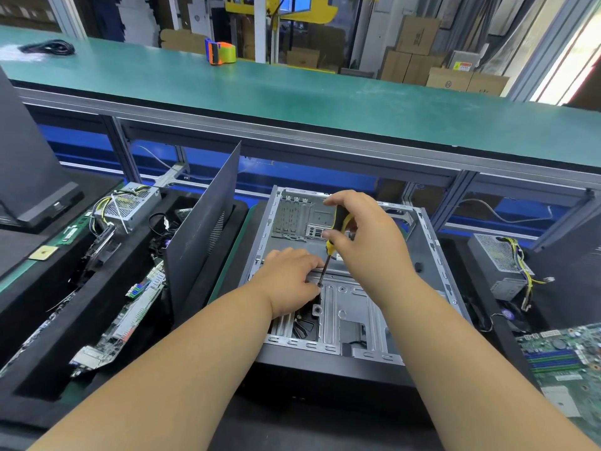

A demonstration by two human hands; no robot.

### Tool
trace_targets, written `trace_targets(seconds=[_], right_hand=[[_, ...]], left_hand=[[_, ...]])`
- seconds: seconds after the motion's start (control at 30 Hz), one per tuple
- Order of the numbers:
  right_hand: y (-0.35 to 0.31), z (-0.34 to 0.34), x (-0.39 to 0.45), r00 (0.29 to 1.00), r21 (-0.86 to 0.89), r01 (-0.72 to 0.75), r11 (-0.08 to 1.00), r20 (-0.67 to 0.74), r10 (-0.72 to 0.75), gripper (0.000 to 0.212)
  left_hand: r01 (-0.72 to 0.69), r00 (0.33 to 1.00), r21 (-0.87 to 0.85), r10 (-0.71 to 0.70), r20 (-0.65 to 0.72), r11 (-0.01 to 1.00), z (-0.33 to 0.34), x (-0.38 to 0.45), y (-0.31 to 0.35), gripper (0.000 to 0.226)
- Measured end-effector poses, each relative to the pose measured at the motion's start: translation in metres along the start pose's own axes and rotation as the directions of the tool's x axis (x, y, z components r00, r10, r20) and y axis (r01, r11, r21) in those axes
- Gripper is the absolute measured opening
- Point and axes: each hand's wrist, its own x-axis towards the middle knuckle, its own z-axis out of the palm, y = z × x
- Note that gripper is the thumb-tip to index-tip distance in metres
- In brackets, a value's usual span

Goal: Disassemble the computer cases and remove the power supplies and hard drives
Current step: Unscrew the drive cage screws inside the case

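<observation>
The fingers point(331, 235) of the right hand point(364, 232) are curling round the black-and-yellow handle of a screwdriver point(332, 242), holding it nearly upright with its thin shaft slanting down and slightly left. The tip is meeting a silver metal bracket point(344, 297) inside the open computer case point(422, 255). The left hand point(289, 278) is lying palm down on that bracket, its fingers bent and gathered close round the screwdriver tip; whether they are pinching a screw cannot be told. The case is lying on its side, directly in front of the person, its interior mostly bare grey metal. A dark side panel point(201, 236) is standing on edge just left of the case. Further left, a power supply point(130, 203) with loose wires is sitting among circuit boards point(136, 304) in a black tray. Right of the case, a second power supply point(497, 262) is resting behind a green motherboard point(566, 353). On the green counter point(292, 89) beyond, an orange tape dispenser point(220, 53) is standing. No writing is legible.
</observation>
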Motion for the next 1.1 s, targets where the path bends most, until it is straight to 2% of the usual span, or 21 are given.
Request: trace_targets(seconds=[0.13, 0.3, 0.57, 0.67, 0.83, 1.0, 1.1], right_hand=[[0.001, -0.002, -0.002, 0.999, 0.011, -0.046, 0.999, 0.015, 0.046, 0.048], [0.001, -0.005, -0.004, 0.991, 0.126, -0.123, 0.984, 0.064, 0.116, 0.055], [-0.002, -0.007, -0.004, 0.985, 0.194, -0.088, 0.977, 0.162, 0.056, 0.054], [-0.001, -0.009, -0.001, 0.982, 0.188, -0.087, 0.978, 0.179, 0.053, 0.053], [0.0, -0.011, -0.002, 0.983, 0.207, -0.088, 0.974, 0.173, 0.052, 0.054], [0.0, -0.015, -0.002, 0.994, 0.263, -0.051, 0.963, 0.108, 0.023, 0.052], [0.002, -0.018, -0.001, 0.998, 0.28, -0.036, 0.959, 0.066, 0.019, 0.053]], left_hand=[[0.004, 1.0, -0.005, -0.004, 0.006, 1.0, 0.001, 0.001, -0.002, 0.031], [0.001, 1.0, -0.016, -0.001, 0.009, 1.0, 0.001, 0.001, -0.002, 0.035], [0.009, 1.0, 0.015, -0.009, 0.012, 1.0, -0.001, 0.0, 0.001, 0.023], [0.019, 1.0, 0.02, -0.019, 0.024, 1.0, -0.002, -0.001, 0.002, 0.029], [0.04, 0.999, -0.05, -0.038, 0.025, 0.998, -0.004, -0.004, 0.003, 0.042], [0.065, 0.997, -0.159, -0.07, -0.025, 0.985, -0.005, -0.007, 0.004, 0.054], [0.032, 0.994, -0.203, -0.052, -0.096, 0.979, -0.007, -0.012, 0.004, 0.045]])
